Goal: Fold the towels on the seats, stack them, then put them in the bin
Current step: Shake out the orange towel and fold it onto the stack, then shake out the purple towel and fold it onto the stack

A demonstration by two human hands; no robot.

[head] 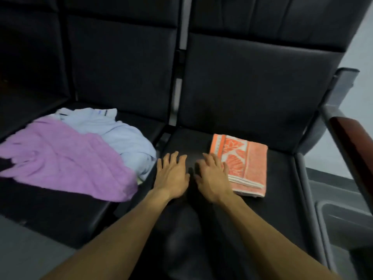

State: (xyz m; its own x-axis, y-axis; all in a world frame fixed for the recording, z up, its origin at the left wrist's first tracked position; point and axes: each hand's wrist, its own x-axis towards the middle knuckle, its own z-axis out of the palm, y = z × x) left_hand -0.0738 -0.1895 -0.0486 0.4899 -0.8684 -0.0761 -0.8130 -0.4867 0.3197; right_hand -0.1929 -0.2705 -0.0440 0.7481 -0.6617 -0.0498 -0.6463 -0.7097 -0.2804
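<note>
right seat (pixel 282 174): black cushion, holds the one folded piece; bare patch on its left half looks like the best folding surface.
left seat (pixel 60 209): black, carries the two unfolded towels, near-left of the hands.
purple towel (pixel 60 156): crumpled, spread wide on left seat, near edge at the cushion front; likely next pick. Advise grabbing two corners, shaking flat, folding on the bare patch of right seat.
pale blue towel (pixel 125 136): crumpled, just behind and partly under the purple one; tangled overlap, so lift purple clear first or both drag.
orange towel (pixel 244 164): folded rectangle, flat on right seat, base of the stack.
armrest (pixel 351 142): dark wood, far right, out of the way.
left hand (pixel 171 172): fingers spread, palm down over the gap between seats, holds nothing.
right hand (pixel 212 176): fingers spread, palm down, touching orange towel's left edge, no grip.
bin: not in view.
</note>
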